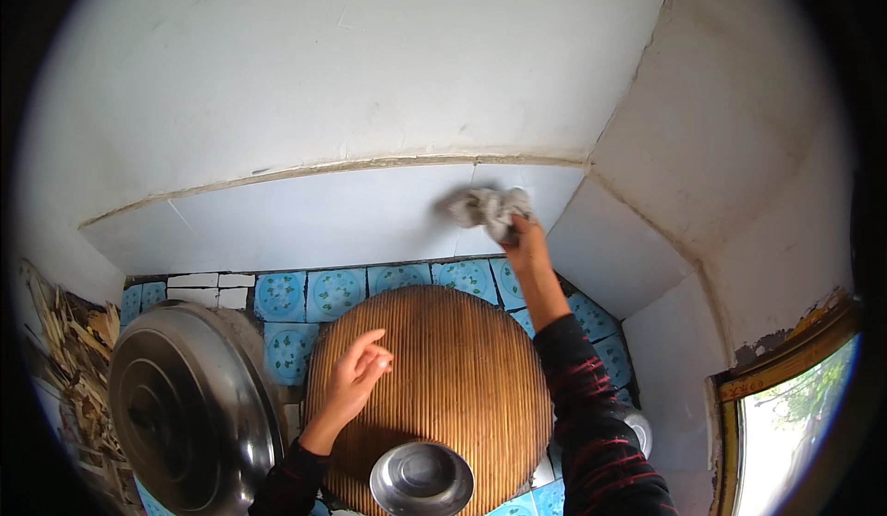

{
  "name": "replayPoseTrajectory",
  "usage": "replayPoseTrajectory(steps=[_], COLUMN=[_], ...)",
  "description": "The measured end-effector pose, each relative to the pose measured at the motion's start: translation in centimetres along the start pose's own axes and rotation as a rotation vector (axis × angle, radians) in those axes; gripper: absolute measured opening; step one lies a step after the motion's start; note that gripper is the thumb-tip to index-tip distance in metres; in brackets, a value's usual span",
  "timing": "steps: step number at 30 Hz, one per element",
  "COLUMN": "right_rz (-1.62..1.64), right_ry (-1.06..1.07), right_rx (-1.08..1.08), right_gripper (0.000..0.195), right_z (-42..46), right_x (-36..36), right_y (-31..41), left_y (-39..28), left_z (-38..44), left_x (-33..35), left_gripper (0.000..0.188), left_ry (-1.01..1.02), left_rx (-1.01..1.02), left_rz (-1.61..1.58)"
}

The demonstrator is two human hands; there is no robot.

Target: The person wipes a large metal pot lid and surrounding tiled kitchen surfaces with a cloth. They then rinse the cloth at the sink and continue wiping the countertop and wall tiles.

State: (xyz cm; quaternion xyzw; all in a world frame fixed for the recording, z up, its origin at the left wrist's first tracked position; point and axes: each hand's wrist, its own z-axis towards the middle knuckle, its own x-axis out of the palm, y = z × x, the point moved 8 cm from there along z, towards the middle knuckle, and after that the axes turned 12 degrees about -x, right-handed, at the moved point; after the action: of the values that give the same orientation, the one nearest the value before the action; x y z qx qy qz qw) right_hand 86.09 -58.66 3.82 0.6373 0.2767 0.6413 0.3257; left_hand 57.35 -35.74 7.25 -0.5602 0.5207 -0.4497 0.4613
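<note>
A crumpled grey cloth [490, 210] is held in my right hand [525, 242], at the pale wall tiles [346, 211] near the corner; whether it presses on them is hard to tell. My left hand [357, 377] hovers over a round slatted wooden cover [443, 377], fingers loosely curled and holding nothing. Near the front edge of that cover rests a metal bowl [423, 478], below my left hand in the picture.
A large domed metal lid [187, 405] stands at the left, beside blue patterned tiles [337, 294]. Dry sticks and husks [86, 370] lie beyond it. At the right are a window [790, 426] and a metal dish [637, 429], partly behind my right sleeve.
</note>
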Motion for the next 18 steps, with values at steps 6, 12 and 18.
replayPoseTrajectory(steps=[6, 12, 18], right_rz=[-0.314, -0.415, -0.21], right_ry=[-0.283, 0.465, 0.635], right_rx=[-0.34, -0.028, 0.267], right_gripper=[0.035, 0.044, 0.048], right_z=[6.1, -2.4, -21.9], right_x=[-7.2, 6.9, 14.3], right_y=[10.5, 0.3, -1.5], left_y=[2.1, 0.9, -1.4], left_z=[-2.7, -5.8, -12.7], left_x=[-1.6, -1.5, -2.7], left_gripper=[0.035, 0.034, 0.029], left_ry=[-0.062, -0.096, -0.147], left_rx=[-0.065, -0.098, -0.033], left_rz=[0.025, -0.041, -0.177])
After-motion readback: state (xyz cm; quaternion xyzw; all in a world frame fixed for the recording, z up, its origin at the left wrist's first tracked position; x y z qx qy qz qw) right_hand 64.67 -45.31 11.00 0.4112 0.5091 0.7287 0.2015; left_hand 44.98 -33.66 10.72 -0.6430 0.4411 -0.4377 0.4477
